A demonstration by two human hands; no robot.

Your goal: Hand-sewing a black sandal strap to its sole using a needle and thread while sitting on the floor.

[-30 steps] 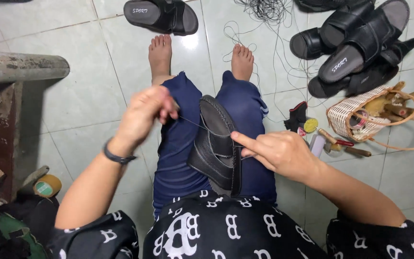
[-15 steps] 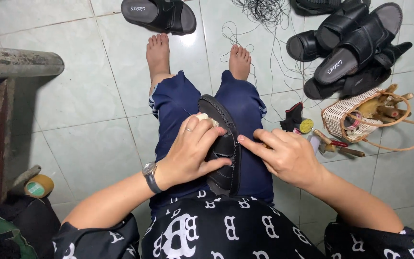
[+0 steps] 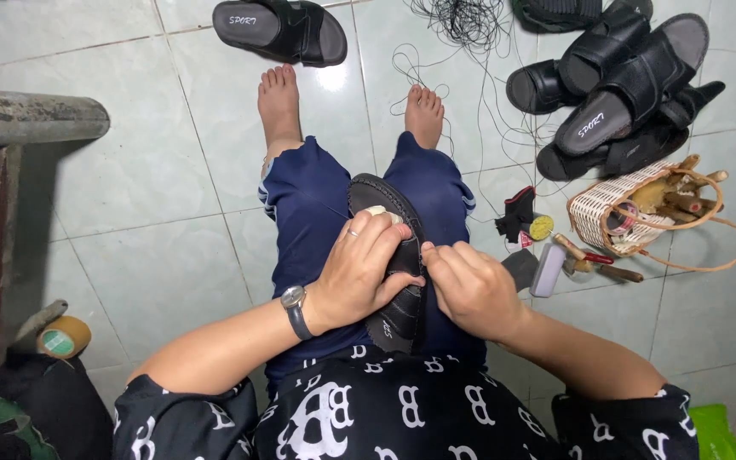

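On the lap: black sandal [image 3: 398, 281], long axis toward the feet.
Left hand [image 3: 359, 273] fingers clasp it; right hand [image 3: 470, 285] fingertips pinch its edge.

Left hand [image 3: 359, 264] covers the middle of the black sandal [image 3: 398, 311]; strap hidden. Right hand [image 3: 470, 290] fingertips pinch at the sandal edge; what they grip too small to tell. Top sandal [image 3: 555, 10] cut by frame edge. Basket [image 3: 615, 209] contents indistinct.

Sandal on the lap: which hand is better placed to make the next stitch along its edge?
Probably the right hand: its fingertips already pinch at the edge of the black sandal, while the left hand lies spread over the upper, steadying it.
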